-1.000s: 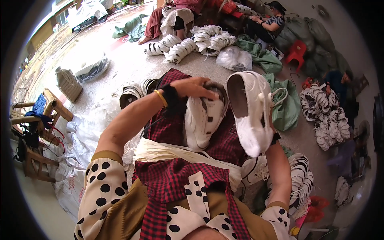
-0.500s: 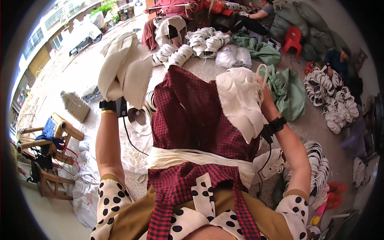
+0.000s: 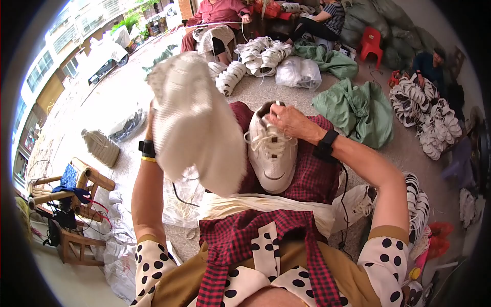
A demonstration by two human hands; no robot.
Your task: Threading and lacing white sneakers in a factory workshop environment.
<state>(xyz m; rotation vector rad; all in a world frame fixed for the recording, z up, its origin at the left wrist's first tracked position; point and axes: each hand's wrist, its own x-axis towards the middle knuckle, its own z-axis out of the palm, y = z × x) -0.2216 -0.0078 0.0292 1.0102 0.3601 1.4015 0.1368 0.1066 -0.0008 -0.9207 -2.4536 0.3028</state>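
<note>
A white lace-up sneaker [image 3: 272, 158] lies on my lap, laces up and toe toward me, over a red-and-black checked apron [image 3: 314, 174]. My right hand [image 3: 292, 123] pinches it at the collar, near the tongue and upper laces. In front of my left hand [image 3: 151, 120] is a second white shoe [image 3: 197, 123], raised over the left of my lap with its ribbed sole toward me and blurred by motion. That shoe hides most of the left hand's fingers, which are closed on it. Cream strips [image 3: 266, 204] lie across my waist.
Ahead are heaps of white shoes [image 3: 261, 53], a clear plastic bag [image 3: 298, 72] and a green sack [image 3: 355, 110]. Two people sit at the back; another sits at right by more shoes [image 3: 440, 130]. A bamboo stool [image 3: 84, 194] stands left, a red chair [image 3: 371, 46] far right.
The right shoe has turned from sole-up to laces-up and come down onto my lap, the hand shifting to its collar. The left shoe has swung right toward the middle.
</note>
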